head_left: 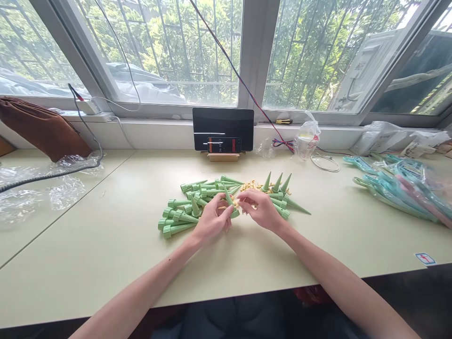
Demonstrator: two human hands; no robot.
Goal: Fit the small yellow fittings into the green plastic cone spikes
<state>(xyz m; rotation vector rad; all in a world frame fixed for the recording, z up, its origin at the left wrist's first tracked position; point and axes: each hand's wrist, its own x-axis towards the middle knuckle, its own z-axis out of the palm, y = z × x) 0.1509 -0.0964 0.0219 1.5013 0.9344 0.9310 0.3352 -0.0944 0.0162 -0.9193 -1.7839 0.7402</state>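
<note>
A heap of green cone-shaped plastic spikes (187, 209) lies in the middle of the pale table (106, 235). My left hand (212, 221) is closed round one green spike (230, 203), its tip pointing up and away. My right hand (261, 209) pinches a small yellowish piece (236, 203) right at that spike's wide end. Three spikes (276, 183) stand upright just beyond my right hand. A scatter of small yellowish pieces (251, 186) lies behind the hands.
A dark tablet and a phone (223, 135) lean on a stand at the window sill. Clear plastic wrap (42, 188) and a brown bag (42, 127) lie left. Bagged turquoise and pink items (399, 188) lie right, with a knotted plastic bag (306, 137) behind.
</note>
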